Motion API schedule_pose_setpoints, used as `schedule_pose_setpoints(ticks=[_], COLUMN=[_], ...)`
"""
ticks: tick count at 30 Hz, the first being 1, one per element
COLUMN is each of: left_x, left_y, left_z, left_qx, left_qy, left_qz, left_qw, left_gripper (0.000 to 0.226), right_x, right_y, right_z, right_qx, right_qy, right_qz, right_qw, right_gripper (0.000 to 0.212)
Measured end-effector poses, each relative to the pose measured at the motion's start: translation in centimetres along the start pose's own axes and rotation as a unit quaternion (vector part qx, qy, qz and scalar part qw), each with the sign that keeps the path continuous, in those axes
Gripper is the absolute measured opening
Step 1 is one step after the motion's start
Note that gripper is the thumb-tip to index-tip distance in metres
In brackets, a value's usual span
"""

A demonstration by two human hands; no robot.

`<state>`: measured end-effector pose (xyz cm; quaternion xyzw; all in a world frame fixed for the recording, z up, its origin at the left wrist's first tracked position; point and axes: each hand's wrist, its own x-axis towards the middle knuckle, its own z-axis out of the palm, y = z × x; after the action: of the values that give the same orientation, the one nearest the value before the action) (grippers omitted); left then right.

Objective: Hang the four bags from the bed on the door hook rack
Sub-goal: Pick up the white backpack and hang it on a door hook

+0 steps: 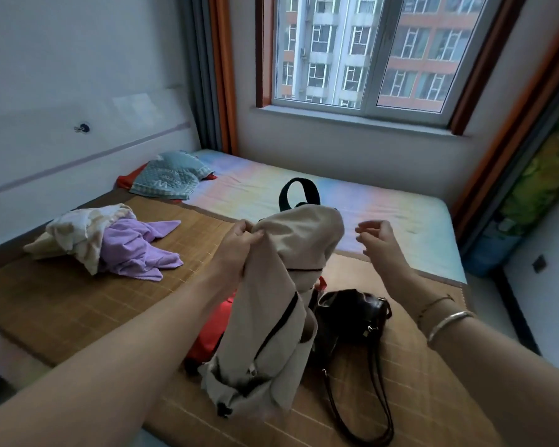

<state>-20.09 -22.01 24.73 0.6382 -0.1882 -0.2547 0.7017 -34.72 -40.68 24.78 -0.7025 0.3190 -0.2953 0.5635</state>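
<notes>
On the left of the bed (78,304), a heap of cloths (110,243) lies on the mat (62,301), cream over lilac; beyond it a teal pillow (171,175) rests near the wall; the left hand (239,246) pinches the top edge of the beige bag (271,317) and holds it up, so the bag hangs with its long axis near upright, top toward the window (362,53), bottom crumpled on the mat near the bed's front edge; a black strap loop (299,191) stands above its top; whether anything is inside the bag I cannot tell; a red bag (207,337) lies on the mat, mostly hidden behind it; just right, touching the beige one, the black bag (352,314) sits on the mat, its long strap (381,404) looping toward the viewer; the right hand (378,237) hovers beside the beige bag's top, fingers loosely curled and holding nothing; two bangles (446,321) circle that wrist.
</notes>
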Motion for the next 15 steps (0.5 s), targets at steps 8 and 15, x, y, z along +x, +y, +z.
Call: schedule_pose_setpoints(ticks=[8, 15], left_x=[-1.8, -6.0], left_y=[4.0, 3.9], left_z=[-0.1, 4.3], left_qx=[0.028, 0.010], left_qy=[-0.186, -0.308], left_qz=[0.015, -0.018], left_qw=[0.982, 0.951], left_gripper=[0.022, 0.023], right_x=[-6.3, -18.7], right_y=[-3.2, -3.7], right_z=[-2.3, -6.4], right_qx=[0.032, 0.074], right_qy=[0.068, 0.020], right_qz=[0.064, 0.153], right_qw=[0.995, 0.985], right_gripper=[0.031, 0.031])
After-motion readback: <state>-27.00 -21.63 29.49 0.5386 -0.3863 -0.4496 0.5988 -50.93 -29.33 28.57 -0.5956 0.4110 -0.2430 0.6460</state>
